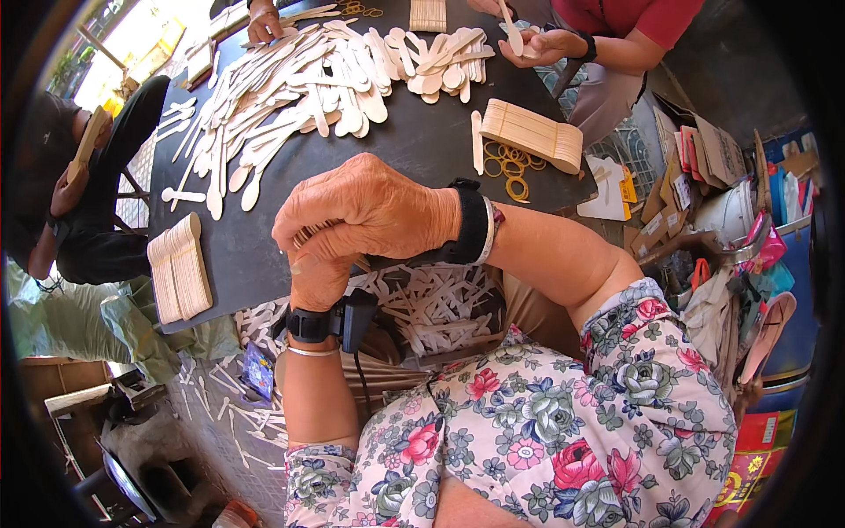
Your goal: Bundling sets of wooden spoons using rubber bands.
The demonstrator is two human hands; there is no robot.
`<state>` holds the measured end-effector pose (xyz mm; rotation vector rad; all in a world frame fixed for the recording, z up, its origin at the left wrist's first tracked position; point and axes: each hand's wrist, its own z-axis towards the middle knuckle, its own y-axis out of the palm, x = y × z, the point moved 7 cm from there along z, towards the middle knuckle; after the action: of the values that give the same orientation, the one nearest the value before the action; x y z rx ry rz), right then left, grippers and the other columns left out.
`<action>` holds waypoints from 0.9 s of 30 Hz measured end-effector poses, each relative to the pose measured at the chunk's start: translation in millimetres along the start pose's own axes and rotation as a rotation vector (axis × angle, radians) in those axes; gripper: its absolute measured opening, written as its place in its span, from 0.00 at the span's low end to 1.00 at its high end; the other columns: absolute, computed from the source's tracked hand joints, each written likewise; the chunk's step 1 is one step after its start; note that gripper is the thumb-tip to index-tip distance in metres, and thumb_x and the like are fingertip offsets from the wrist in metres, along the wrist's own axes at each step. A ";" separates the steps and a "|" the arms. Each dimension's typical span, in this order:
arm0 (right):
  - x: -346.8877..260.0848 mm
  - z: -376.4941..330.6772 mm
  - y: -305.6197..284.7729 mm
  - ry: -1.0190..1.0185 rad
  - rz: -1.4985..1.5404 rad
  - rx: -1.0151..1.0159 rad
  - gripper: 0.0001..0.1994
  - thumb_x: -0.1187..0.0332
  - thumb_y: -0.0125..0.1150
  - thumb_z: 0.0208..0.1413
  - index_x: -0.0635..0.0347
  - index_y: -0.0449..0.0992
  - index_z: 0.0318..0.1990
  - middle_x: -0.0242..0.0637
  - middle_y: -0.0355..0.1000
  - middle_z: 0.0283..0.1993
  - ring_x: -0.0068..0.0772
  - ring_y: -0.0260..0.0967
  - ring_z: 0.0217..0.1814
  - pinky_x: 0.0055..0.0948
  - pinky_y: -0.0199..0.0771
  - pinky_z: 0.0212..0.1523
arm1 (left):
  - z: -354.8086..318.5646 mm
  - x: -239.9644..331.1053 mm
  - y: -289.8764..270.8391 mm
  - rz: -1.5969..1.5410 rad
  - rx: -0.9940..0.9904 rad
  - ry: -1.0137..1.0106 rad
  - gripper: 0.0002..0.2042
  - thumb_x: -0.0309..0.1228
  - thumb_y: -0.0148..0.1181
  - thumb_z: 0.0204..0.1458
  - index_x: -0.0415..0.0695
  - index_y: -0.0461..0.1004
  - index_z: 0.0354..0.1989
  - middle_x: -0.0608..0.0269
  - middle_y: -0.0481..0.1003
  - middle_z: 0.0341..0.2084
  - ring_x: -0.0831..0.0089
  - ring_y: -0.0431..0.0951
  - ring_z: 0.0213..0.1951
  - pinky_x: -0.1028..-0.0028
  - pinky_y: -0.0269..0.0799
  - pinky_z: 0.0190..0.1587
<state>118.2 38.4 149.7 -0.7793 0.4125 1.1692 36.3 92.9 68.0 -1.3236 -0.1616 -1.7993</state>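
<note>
Both my hands meet over the near edge of a dark table (414,145). My right hand (370,207) lies on top, fingers curled around a small bundle of flat wooden spoons (308,236) whose ends show between the fingers. My left hand (317,277) grips the same bundle from below. Each wrist wears a black band. A large loose pile of wooden spoons (308,84) covers the table's far half.
Stacked spoon bundles lie at the left edge (179,268) and at right (532,134), beside yellow rubber bands (509,167). More spoons fill a tray on my lap (436,304). Other people's hands (541,44) sort spoons across the table; a person sits at left (62,189). Clutter stands at right.
</note>
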 end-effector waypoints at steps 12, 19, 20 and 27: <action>37.9 -9.6 -26.3 0.430 0.271 0.183 0.25 0.58 0.64 0.53 0.62 0.71 0.55 0.41 0.74 0.48 0.29 0.70 0.51 0.26 0.70 0.52 | 16.5 -1.0 8.2 -0.714 0.100 -0.292 0.15 0.26 0.68 0.46 0.39 0.73 0.42 0.60 0.77 0.33 0.70 0.78 0.34 0.69 0.76 0.40; 76.0 -44.0 4.1 0.840 0.265 -0.229 0.30 0.53 0.74 0.39 0.71 0.75 0.43 0.38 0.73 0.36 0.26 0.70 0.39 0.23 0.70 0.41 | 18.7 -22.8 -3.3 -1.148 0.240 -0.449 0.13 0.27 0.62 0.52 0.35 0.70 0.43 0.55 0.76 0.32 0.61 0.79 0.37 0.64 0.77 0.44; 77.8 -50.8 15.3 0.918 0.340 -0.314 0.28 0.56 0.75 0.39 0.70 0.75 0.43 0.33 0.72 0.34 0.23 0.68 0.39 0.21 0.68 0.41 | 17.4 -21.1 -3.7 -1.145 0.248 -0.451 0.13 0.27 0.62 0.52 0.35 0.70 0.43 0.55 0.76 0.32 0.61 0.79 0.37 0.64 0.77 0.44; 84.9 -55.1 25.4 0.943 0.566 -0.186 0.15 0.68 0.73 0.41 0.68 0.77 0.35 0.39 0.75 0.29 0.26 0.75 0.26 0.23 0.78 0.23 | 15.8 -13.0 -7.0 -1.007 0.305 -0.410 0.14 0.26 0.61 0.52 0.34 0.69 0.44 0.52 0.77 0.34 0.59 0.78 0.43 0.64 0.74 0.46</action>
<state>130.6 58.7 48.1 -1.4249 1.3869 1.3070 43.4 113.2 66.5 -1.4762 -1.4830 -2.1025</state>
